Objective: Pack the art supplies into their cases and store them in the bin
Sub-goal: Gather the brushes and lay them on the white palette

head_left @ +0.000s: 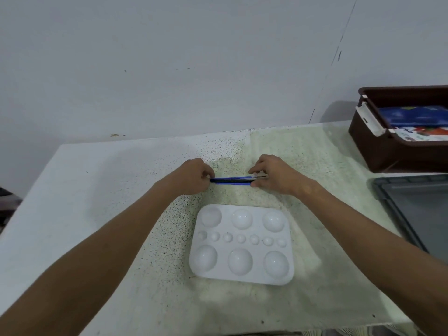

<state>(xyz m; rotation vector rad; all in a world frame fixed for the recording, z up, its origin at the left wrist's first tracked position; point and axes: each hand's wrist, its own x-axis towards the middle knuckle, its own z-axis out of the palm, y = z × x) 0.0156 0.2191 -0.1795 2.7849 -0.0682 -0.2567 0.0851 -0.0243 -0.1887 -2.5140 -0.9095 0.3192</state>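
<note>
A small bundle of blue-and-black paintbrushes (230,179) is lying horizontally across the speckled table (101,180), spanning the gap between the two hands. The left hand (194,174) is gripping the left end of the bundle, with its fingers curled around the handle ends. The right hand (271,175) is pinching the right end, with the thumb below and the fingers arching over the top; the metal ferrule of one brush is showing just under those fingers. Both hands are resting low at the table surface, and the bundle is sitting level between them. Whether the brushes are touching the table or being held just above it cannot be determined.

A white plastic paint palette (242,243) is lying flat on the table, nearer the person than the brushes and apart from both hands; its round wells are facing up. Both forearms are passing on either side of the palette.

At the far right, a brown bin (378,149) is standing on the table edge, well apart from the hands. Its white latch is hanging at the near-left corner, and a blue-and-white printed box (417,122) is lying inside it. A grey tray or lid (412,207) is sitting just in front of the bin.
</note>
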